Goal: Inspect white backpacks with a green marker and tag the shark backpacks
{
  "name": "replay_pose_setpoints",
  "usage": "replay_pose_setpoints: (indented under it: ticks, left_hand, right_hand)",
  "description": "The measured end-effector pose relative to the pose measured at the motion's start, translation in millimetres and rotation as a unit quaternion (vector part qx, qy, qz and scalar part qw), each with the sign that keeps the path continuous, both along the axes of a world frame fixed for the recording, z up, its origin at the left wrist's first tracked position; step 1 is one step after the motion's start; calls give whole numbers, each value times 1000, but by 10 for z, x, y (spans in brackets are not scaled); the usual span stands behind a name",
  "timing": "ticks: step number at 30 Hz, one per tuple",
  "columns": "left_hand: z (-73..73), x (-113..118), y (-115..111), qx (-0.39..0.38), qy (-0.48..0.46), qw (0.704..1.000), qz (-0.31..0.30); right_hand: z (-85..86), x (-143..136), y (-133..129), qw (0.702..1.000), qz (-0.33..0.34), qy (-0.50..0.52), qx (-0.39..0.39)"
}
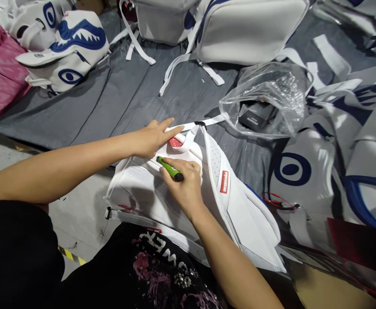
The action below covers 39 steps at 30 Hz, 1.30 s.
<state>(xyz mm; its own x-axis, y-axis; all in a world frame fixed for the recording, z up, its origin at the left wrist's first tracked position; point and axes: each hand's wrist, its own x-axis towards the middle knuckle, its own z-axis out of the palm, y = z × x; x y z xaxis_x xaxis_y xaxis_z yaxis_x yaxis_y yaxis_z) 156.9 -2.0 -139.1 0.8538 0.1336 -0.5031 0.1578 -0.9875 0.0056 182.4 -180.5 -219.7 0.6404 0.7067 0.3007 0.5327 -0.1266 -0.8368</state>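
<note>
A white backpack lies at the table's front edge against my body, its straps and a red label facing up. My right hand is closed round a green marker pen with black ends. The pen's far end is at the white fabric near the top of the backpack; whether it touches I cannot tell. Just beyond it, my left hand lies on the backpack with its fingers stretched out, beside a small red patch and a white strap.
A clear plastic bag with a dark item inside lies beyond the backpack. More white-and-blue backpacks stand at the right, at the back and at the left. Pink bags sit far left. Grey sheeting covers the table.
</note>
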Motion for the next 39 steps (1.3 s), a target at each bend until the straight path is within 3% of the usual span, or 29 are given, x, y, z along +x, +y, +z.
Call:
replay_pose_setpoints:
  ticks: [11, 15, 19, 22, 25, 32, 39]
  left_hand:
    - [-73, 5, 54, 4, -13, 1000, -18]
    - [-88, 0, 44, 9, -16, 1000, -19]
    - [-94, 4, 30, 12, -17, 1000, -11]
    - [-105, 3, 30, 9, -14, 1000, -7]
    - [-124, -3, 38, 0, -20, 1000, -6]
    - [-127, -15, 34, -1, -39, 999, -13]
    - [-81, -7, 32, -4, -21, 1000, -6]
  right_hand:
    - [21, 26, 95, 999, 34, -4, -26]
    - [17, -1, 108, 999, 3, -20, -30]
    - [22, -1, 105, 999, 32, -14, -32]
    - [26, -1, 107, 999, 7, -27, -41]
    - [46, 12, 91, 999, 37, -10, -36]
    - [193, 59, -30, 989, 33, -41, -136]
    - [169, 74, 76, 994, 72, 18, -85]
